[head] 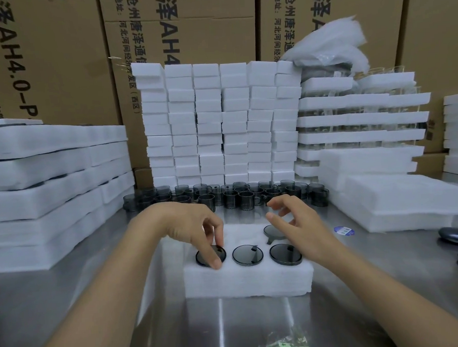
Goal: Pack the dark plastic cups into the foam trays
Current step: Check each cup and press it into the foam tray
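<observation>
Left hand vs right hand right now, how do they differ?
Left hand pinches the front-left cup in the foam tray; right hand holds nothing, fingers loosely spread. Left is at the front row; right hovers by the back-row cup. Both are above the same tray.

Smoky translucent glossy plastic cups (225, 197), matt white foam tray (248, 278), brushed reflective steel table (257, 325), brown cardboard boxes (46, 55)

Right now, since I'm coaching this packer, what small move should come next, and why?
Probably push the front-left cup flat into the foam tray and let go: the left hand pinches its rim, while three other cups sit in their holes and the right hand hovers empty.
</observation>
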